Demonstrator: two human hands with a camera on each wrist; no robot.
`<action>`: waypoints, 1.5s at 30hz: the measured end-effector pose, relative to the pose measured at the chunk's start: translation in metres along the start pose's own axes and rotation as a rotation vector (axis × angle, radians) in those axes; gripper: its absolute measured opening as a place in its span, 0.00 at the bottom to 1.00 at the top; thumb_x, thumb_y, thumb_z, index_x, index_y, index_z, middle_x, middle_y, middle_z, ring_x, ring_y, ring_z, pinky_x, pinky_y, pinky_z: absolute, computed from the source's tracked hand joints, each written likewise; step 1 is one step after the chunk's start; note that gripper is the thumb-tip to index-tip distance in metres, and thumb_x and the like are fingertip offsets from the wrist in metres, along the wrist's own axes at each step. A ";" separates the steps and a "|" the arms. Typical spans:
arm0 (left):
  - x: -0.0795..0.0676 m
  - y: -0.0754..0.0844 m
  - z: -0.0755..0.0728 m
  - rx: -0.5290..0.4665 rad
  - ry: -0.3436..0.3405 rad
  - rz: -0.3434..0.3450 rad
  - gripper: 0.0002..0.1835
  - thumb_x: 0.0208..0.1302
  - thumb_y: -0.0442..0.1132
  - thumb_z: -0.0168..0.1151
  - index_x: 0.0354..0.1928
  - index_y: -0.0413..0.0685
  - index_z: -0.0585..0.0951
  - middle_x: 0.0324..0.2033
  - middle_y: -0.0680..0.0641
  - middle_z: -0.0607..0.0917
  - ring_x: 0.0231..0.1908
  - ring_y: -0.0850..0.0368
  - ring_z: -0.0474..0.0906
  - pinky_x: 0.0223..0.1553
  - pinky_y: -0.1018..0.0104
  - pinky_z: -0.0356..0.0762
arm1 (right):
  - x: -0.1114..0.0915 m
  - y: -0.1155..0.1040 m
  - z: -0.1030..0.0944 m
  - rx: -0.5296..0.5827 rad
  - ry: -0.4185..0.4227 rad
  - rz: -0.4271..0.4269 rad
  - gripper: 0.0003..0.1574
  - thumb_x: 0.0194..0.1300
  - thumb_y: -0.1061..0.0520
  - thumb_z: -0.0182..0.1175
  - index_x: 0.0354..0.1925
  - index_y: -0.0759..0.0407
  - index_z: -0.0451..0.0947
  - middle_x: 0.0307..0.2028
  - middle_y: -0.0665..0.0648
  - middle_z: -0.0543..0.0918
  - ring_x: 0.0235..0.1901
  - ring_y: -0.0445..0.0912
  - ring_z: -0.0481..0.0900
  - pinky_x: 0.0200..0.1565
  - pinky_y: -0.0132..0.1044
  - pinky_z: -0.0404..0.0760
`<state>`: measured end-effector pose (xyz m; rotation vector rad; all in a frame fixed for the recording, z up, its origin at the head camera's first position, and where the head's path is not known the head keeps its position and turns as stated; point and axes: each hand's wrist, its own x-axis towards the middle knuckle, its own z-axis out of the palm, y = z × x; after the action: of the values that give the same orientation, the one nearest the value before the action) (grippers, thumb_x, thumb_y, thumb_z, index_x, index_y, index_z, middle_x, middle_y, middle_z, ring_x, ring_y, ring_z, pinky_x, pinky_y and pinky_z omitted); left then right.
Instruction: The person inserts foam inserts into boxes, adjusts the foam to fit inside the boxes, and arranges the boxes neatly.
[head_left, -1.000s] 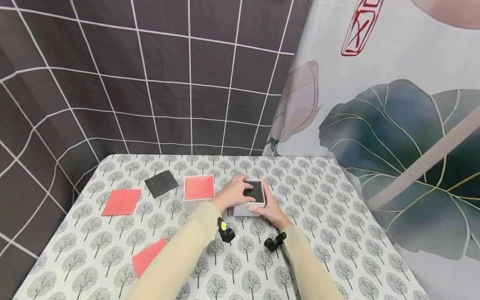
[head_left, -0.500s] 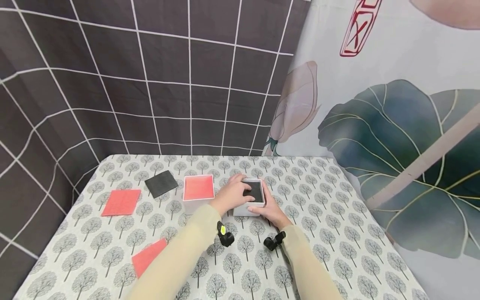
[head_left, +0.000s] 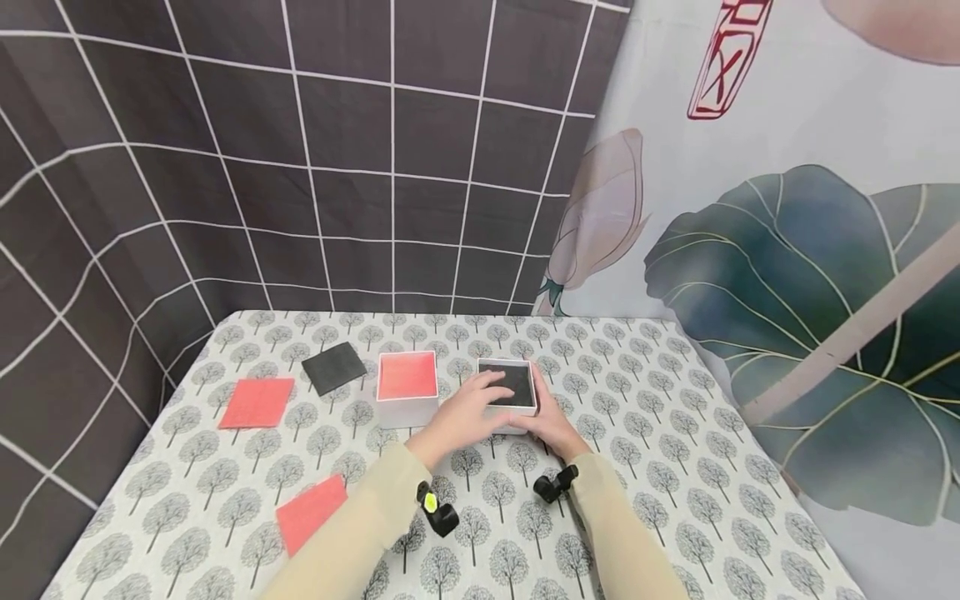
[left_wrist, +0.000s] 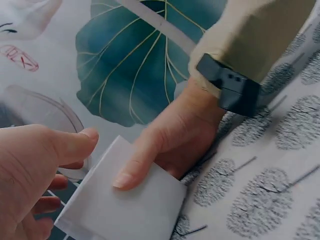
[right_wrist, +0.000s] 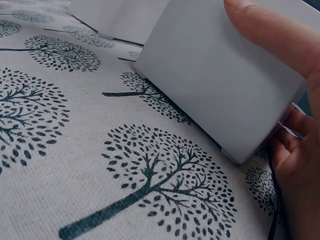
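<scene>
A small white box (left_wrist: 140,212) holds a stack of black paper squares, perhaps napkins (head_left: 521,380), lying inside its rim. My right hand (head_left: 553,423) grips this box from the right, its thumb (right_wrist: 270,30) on the near wall and its fingers round the far side. Over the left side of the opening reaches my left hand (head_left: 467,414), fingers loosely bent above the black squares. In the left wrist view its thumb (left_wrist: 75,145) stands apart from the box wall. Just left of it sits a second white box (head_left: 407,414) filled with red squares (head_left: 407,375).
Loose on the tree-print cloth (head_left: 660,433) lie a red square (head_left: 257,403) and a black square (head_left: 334,367) at the left. Another red square (head_left: 309,512) lies nearer, partly under the left sleeve (head_left: 352,517). A dark gridded curtain (head_left: 337,200) hangs behind the table.
My left hand has drawn back slightly toward me and left, its fingers loosening from the box's left edge. The right hand keeps its hold. The head view has shifted a little.
</scene>
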<state>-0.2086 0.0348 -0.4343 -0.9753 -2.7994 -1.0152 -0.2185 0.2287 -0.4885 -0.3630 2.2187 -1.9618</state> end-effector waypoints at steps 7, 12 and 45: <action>-0.032 0.001 -0.004 -0.045 -0.061 0.059 0.26 0.62 0.54 0.57 0.60 0.52 0.74 0.66 0.46 0.63 0.65 0.44 0.57 0.58 0.43 0.63 | -0.001 0.002 0.001 0.010 0.003 -0.021 0.68 0.51 0.67 0.68 0.73 0.44 0.34 0.67 0.62 0.56 0.49 0.48 0.75 0.51 0.37 0.76; -0.055 -0.002 -0.016 -0.056 -0.041 0.052 0.26 0.63 0.54 0.56 0.61 0.52 0.73 0.66 0.48 0.63 0.65 0.48 0.59 0.60 0.47 0.63 | -0.001 0.001 0.002 -0.014 0.017 -0.055 0.67 0.49 0.67 0.69 0.73 0.47 0.36 0.67 0.63 0.57 0.50 0.50 0.73 0.52 0.38 0.75; -0.096 -0.169 -0.101 -0.001 0.236 -0.449 0.37 0.58 0.55 0.61 0.59 0.33 0.67 0.56 0.29 0.65 0.57 0.32 0.62 0.57 0.39 0.60 | -0.003 -0.001 0.002 -0.028 0.052 0.005 0.69 0.48 0.66 0.70 0.73 0.45 0.35 0.70 0.60 0.52 0.46 0.52 0.75 0.54 0.42 0.73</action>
<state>-0.2453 -0.1774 -0.4720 -0.1996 -2.8660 -1.0787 -0.2144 0.2272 -0.4885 -0.3139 2.2787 -1.9610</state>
